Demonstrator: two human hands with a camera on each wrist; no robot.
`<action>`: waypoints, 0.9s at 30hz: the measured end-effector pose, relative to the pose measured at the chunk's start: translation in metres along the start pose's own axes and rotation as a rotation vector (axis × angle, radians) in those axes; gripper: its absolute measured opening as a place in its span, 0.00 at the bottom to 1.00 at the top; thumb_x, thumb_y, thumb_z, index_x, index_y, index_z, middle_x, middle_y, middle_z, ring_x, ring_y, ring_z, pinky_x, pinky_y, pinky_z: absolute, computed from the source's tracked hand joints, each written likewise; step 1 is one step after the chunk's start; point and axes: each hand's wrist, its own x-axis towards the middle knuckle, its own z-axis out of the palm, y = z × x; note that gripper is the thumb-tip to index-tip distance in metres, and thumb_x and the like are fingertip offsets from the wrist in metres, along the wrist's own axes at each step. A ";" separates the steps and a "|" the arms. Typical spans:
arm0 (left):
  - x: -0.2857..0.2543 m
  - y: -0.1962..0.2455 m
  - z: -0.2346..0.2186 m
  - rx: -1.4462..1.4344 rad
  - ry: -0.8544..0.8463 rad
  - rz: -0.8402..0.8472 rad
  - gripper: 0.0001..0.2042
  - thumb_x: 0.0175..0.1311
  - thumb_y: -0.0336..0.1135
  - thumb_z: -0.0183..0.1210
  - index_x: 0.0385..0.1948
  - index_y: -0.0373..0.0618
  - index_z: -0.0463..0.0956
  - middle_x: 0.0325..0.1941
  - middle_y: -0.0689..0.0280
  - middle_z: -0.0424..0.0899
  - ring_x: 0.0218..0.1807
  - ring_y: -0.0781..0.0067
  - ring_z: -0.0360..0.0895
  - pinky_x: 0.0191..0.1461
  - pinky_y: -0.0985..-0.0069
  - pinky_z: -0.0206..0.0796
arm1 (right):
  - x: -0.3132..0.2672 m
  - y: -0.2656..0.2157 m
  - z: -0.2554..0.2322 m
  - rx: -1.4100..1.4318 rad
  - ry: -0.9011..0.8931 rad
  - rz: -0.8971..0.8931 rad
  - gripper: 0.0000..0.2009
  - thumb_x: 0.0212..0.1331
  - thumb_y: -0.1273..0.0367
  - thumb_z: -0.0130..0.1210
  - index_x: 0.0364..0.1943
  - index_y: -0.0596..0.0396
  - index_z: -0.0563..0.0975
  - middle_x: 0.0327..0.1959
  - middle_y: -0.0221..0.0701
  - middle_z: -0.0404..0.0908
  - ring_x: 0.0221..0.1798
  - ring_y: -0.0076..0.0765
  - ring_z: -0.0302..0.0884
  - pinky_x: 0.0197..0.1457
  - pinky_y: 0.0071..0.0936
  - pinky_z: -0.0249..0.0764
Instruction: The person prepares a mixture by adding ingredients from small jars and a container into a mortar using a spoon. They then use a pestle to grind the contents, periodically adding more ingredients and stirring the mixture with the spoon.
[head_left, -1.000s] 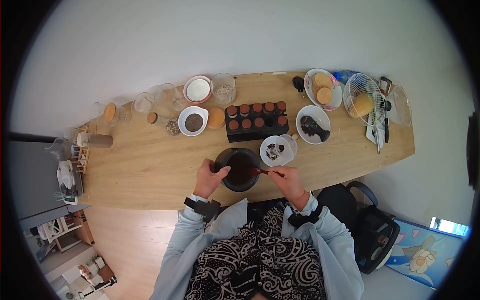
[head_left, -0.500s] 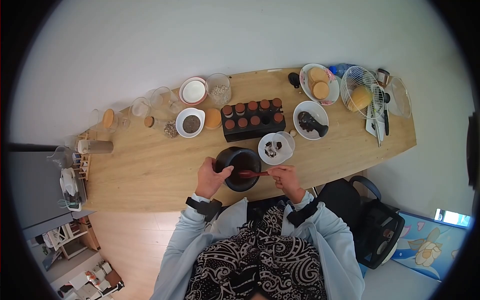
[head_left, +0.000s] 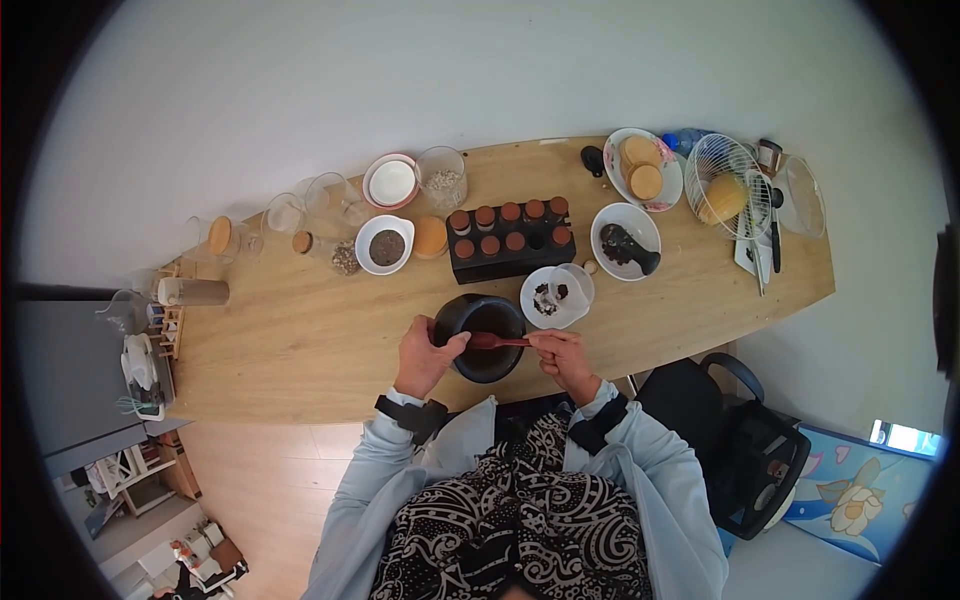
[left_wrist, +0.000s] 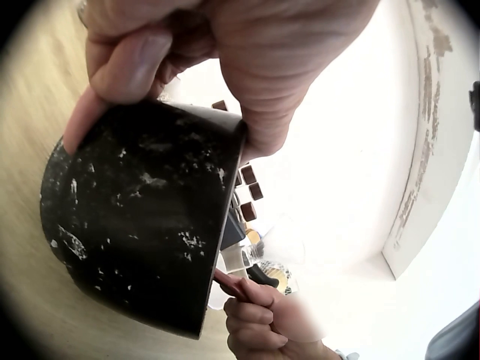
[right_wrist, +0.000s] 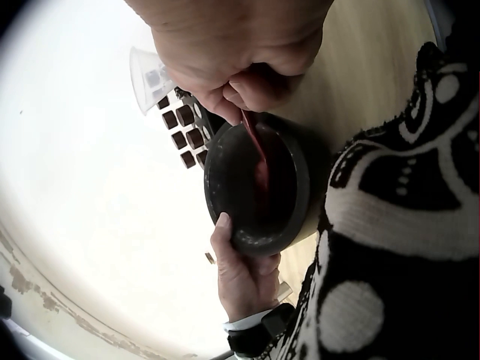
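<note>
A black mortar (head_left: 512,320) stands near the table's front edge, its outer wall (left_wrist: 142,217) flecked with white in the left wrist view. My left hand (head_left: 426,358) grips its left side, thumb over the rim and fingers against the outside. Between the thumb and fingers of my right hand (head_left: 565,360) is the handle of a reddish-brown spoon (head_left: 487,341). The spoon's head reaches into the mortar's mouth, close to my left thumb in the head view. The right wrist view shows the spoon (right_wrist: 260,169) slanting down inside the dark mortar.
Behind the mortar is a black rack (head_left: 510,262) of brown-capped jars. To its right are a white bowl (head_left: 530,312) with dark bits and a bowl holding a dark pestle (head_left: 630,250). A bowl of grey-brown grains (head_left: 386,246) and glass jars stand left. A wire basket (head_left: 712,160) is far right.
The right hand has moved slightly left, carrying the spoon farther across the mortar, and more of its head shows. The left hand keeps its grip on the rim.
</note>
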 end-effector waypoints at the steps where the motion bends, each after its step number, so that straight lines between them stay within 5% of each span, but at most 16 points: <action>1: 0.000 0.001 -0.001 0.000 0.003 0.000 0.25 0.46 0.47 0.71 0.31 0.34 0.71 0.24 0.59 0.77 0.26 0.67 0.75 0.31 0.71 0.68 | 0.001 0.000 0.001 -0.002 -0.003 0.000 0.07 0.58 0.73 0.59 0.37 0.63 0.80 0.18 0.18 0.62 0.16 0.12 0.53 0.17 0.14 0.47; 22: 0.012 -0.045 -0.005 -0.382 -0.067 -0.183 0.20 0.56 0.42 0.67 0.35 0.34 0.71 0.28 0.64 0.77 0.24 0.79 0.73 0.23 0.82 0.65 | -0.015 -0.013 0.001 -0.054 -0.004 -0.075 0.09 0.60 0.74 0.56 0.40 0.67 0.79 0.16 0.17 0.60 0.15 0.11 0.50 0.15 0.13 0.45; 27: 0.013 -0.041 -0.001 -0.497 -0.105 -0.262 0.17 0.57 0.42 0.66 0.35 0.38 0.71 0.26 0.67 0.75 0.21 0.83 0.69 0.20 0.84 0.58 | -0.029 -0.023 0.000 -0.020 0.009 -0.105 0.09 0.59 0.75 0.57 0.41 0.66 0.79 0.15 0.16 0.59 0.15 0.10 0.49 0.15 0.13 0.45</action>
